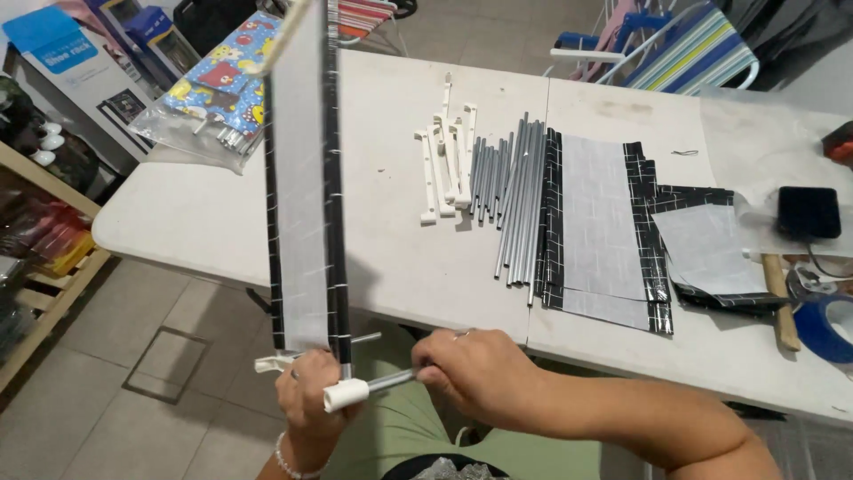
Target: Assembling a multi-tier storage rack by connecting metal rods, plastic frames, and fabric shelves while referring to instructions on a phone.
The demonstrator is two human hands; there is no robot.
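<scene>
My left hand (306, 404) grips the bottom of a tall upright fabric panel (302, 196), grey with black checked edges, at a white plastic corner connector (345, 393). My right hand (475, 373) is shut on a short grey metal rod (391, 380) whose end sits in that connector. Both hands are just in front of the near edge of the white table (391, 267). Another thin rod (360, 340) sticks out behind the panel's bottom.
On the table lie white plastic brackets (444, 164), a bundle of grey metal rods (511, 200), flat grey and black fabric panels (604, 231), a black pad (809, 212), blue tape (826, 324) and a wooden handle (782, 302). A patterned bag (218, 76) lies far left. Folding chairs (684, 49) stand behind.
</scene>
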